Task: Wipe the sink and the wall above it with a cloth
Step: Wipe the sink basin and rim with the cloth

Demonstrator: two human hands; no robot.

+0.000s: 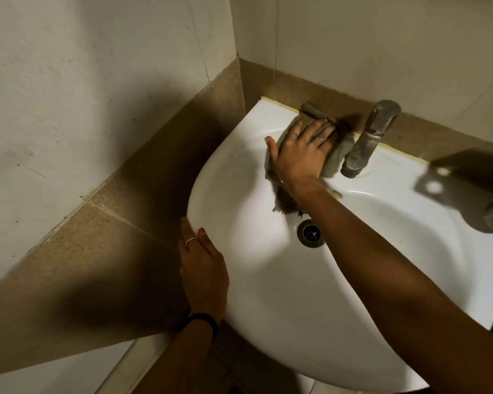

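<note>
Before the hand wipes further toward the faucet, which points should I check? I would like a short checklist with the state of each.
1. Right hand flat on the cloth: ok.
2. Cloth touching the sink deck: ok.
3. Left hand bracing the sink rim: ok.
4. Faucet close beside the cloth, room to pass: cannot tell.
5. Drain free of the cloth: ok.
6. Wall above already wiped: cannot tell.
</note>
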